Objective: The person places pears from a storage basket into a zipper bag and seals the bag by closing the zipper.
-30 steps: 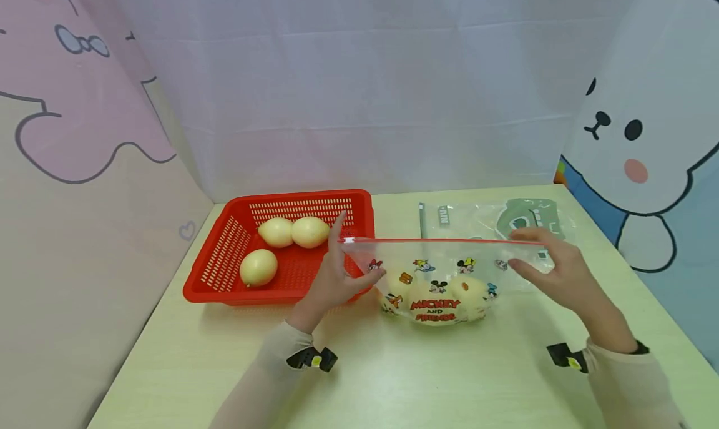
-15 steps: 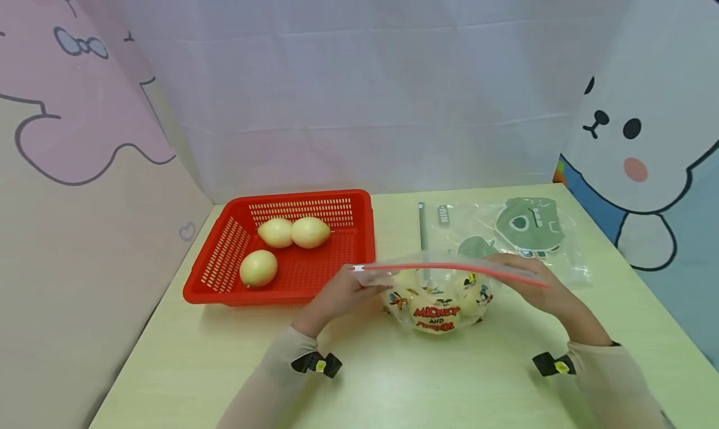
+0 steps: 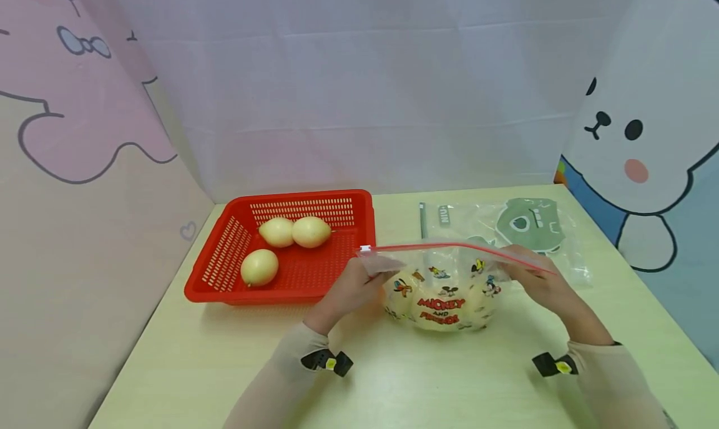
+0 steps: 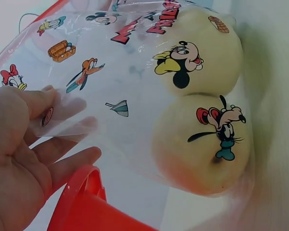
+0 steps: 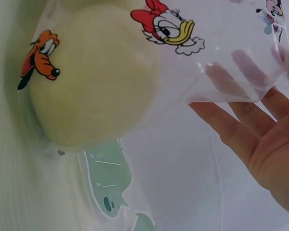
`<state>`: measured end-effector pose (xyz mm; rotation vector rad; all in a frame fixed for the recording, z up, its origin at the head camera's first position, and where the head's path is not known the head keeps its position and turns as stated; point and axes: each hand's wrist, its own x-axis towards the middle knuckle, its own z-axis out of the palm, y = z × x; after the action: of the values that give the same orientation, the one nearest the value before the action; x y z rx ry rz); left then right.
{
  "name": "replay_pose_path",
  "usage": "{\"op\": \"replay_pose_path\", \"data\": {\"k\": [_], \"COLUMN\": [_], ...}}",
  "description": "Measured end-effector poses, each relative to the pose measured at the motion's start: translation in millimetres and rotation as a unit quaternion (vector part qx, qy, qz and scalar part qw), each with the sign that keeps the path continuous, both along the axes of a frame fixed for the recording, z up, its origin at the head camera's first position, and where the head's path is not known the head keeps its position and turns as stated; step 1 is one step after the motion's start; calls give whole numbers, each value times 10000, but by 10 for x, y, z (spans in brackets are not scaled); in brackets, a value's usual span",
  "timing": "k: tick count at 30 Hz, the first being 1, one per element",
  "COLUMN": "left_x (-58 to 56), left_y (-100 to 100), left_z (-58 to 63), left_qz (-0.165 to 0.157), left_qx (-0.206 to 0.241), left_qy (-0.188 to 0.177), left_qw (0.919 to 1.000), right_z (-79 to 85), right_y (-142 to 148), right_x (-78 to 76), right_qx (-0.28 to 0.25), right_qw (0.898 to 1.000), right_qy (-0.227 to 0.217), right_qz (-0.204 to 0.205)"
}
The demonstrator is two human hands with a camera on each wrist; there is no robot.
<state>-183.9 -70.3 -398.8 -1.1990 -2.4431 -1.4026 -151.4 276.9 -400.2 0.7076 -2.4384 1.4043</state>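
Observation:
A clear zip bag printed with cartoon figures stands on the table, bulging with several pale yellow, pear-like fruits. Its red zip strip runs along the top, with a white slider at the left end. My left hand pinches the bag's upper left side, thumb in front and fingers behind the plastic, as the left wrist view shows. On the upper right side my right hand grips the bag, fingers behind the film. The strip bends downward toward that hand.
A red plastic basket stands left of the bag, close to my left hand, with 3 more pale yellow fruits inside. Behind the right hand lies a second flat clear bag with green print. A white curtain rises behind the table.
Both hands have moved inward and taken hold of the bag's upper sides. The zip strip, straight before, dipped and rose again, and now slopes down at its right end. The basket has not moved.

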Motion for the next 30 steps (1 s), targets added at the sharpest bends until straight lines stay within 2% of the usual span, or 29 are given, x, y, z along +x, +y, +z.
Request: {"op": "replay_pose_path", "data": {"k": [3, 6, 9, 11, 13, 17, 20, 22, 26, 30], "left_x": [-1, 8, 26, 43, 59, 84, 78, 64, 31, 3], "left_y": [57, 154, 288, 390, 501, 738, 934, 1071, 1339, 1600], "left_z": [8, 30, 43, 43, 31, -27, -105, -159, -246, -299], "left_qz": [-102, -158, -128, -172, -208, -257, -233, -249, -223, -33], "left_qx": [87, 208, 451, 731, 1023, 1469, 1711, 1873, 2053, 1986], "left_qy": [11, -115, -648, -1200, -1831, -3063, -3689, -3923, -4178, -4283], "left_qw": [9999, 9996, 9968, 9899, 9775, 9402, 9133, 9002, 8847, 8815], "right_z": [33, 83, 156, 210, 270, 347, 368, 371, 353, 303], "right_y": [19, 51, 106, 170, 256, 496, 705, 846, 1117, 1360], "right_x": [5, 20, 11, -14, -39, -69, -97, -121, -180, -254], "right_qx": [-286, -536, -709, -789, -891, -916, -790, -666, -380, 78], "right_qw": [9991, 9966, 9932, 9908, 9858, 9700, 9572, 9490, 9353, 9191], "right_qy": [-257, -609, -905, -1049, -1281, -2097, -2696, -3029, -3491, -3931], "right_qz": [162, 145, 171, 329, 616, 827, 697, 566, 437, 256]}}
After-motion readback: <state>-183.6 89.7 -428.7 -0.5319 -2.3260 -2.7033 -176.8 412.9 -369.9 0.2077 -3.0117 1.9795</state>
